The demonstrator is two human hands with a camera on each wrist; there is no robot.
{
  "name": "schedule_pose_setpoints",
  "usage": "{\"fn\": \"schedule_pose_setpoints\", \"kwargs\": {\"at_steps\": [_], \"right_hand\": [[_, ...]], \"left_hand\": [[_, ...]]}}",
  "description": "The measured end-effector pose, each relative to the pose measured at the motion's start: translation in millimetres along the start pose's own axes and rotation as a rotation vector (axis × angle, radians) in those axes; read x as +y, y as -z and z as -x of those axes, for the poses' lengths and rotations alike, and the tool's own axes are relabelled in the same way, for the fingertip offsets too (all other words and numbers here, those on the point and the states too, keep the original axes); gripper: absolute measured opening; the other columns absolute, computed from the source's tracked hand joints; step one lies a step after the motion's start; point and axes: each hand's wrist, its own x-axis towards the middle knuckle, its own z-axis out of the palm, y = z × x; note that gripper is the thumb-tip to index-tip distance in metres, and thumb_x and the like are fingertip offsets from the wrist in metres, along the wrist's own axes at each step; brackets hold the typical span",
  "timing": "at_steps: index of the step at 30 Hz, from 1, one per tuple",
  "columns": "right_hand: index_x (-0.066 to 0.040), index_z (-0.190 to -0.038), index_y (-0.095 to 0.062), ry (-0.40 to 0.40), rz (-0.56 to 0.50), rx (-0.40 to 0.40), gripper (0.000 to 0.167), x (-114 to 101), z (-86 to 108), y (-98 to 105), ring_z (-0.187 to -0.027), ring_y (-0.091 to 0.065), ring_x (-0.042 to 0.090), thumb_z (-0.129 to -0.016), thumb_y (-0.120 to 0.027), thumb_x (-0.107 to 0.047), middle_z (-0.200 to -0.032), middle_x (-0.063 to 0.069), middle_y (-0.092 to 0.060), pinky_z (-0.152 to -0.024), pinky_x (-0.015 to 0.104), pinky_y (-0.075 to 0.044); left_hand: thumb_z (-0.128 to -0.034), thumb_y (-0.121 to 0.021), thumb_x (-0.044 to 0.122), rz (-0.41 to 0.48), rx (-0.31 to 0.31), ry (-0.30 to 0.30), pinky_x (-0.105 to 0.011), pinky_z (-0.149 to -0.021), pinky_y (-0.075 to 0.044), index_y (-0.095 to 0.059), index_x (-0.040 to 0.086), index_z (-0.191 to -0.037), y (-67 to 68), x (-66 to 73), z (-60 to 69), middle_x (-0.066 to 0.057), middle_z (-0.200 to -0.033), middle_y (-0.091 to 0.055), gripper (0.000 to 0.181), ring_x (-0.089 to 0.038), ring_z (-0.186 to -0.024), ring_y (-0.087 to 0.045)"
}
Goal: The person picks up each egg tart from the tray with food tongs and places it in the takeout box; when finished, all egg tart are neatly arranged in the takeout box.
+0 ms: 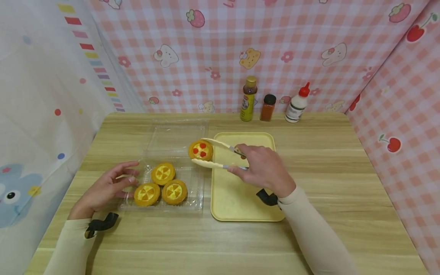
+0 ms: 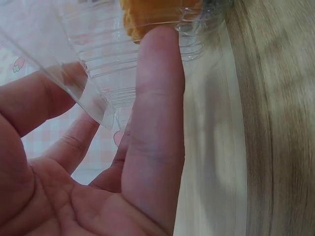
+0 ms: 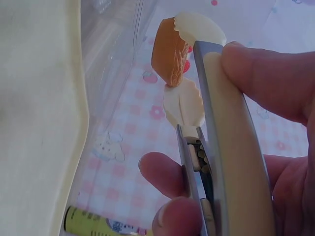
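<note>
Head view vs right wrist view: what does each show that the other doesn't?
Head only: the left hand, three tarts without red pieces in the clear container, the black-lidded jar and the white bottle with a red tip.

Right wrist only: the plain brown back of the red-dotted tart and the inner side of the handle on the tongs.

Both: the right hand holding those tongs, the red-dotted tart between their tips, part of the tray, clear plastic, and the yellow-labelled bottle.
</note>
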Motion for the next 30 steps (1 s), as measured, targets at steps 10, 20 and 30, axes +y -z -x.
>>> {"fn": "schedule_pose_setpoints", "kwargs": {"at_steps": [10, 20, 30], "right_hand": [[-0.018, -0.125, -0.069, 0.026, -0.001, -0.054, 0.053, -20, -6.8, -16, -0.075, -0.070, 0.016, -0.094, -0.071, -0.061, -0.101, -0.003, -0.078, -0.059, 0.033, -0.055], [-0.020, -0.132, -0.068, 0.033, 0.029, -0.113, 0.058, -33, -12.1, -26, -0.077, -0.071, 0.018, -0.093, -0.071, -0.063, -0.110, 0.000, -0.078, -0.060, 0.036, -0.056], [-0.021, -0.132, -0.069, 0.016, 0.101, -0.158, 0.061, -42, -13.3, -23, -0.080, -0.070, 0.020, -0.093, -0.068, -0.067, -0.108, -0.001, -0.077, -0.060, 0.038, -0.056]], "left_hand": [[-0.1126, -0.053, 0.017, 0.008, -0.011, -0.018, -0.038, -0.078, -0.067, -0.036, 0.007, -0.161, 0.1, 2.7, -0.1, -0.006, -0.135, -0.055, 0.052, -0.011, -0.109, -0.070], [-0.1127, -0.053, 0.018, 0.006, -0.006, -0.012, -0.039, -0.078, -0.067, -0.033, 0.004, -0.161, -0.5, 0.2, 1.0, -0.009, -0.137, -0.053, 0.054, -0.010, -0.109, -0.070], [-0.1126, -0.053, 0.017, 0.000, -0.006, -0.017, -0.038, -0.078, -0.067, -0.037, 0.009, -0.161, -0.7, 3.1, 0.3, -0.002, -0.135, -0.056, 0.051, -0.011, -0.110, -0.070]]}}
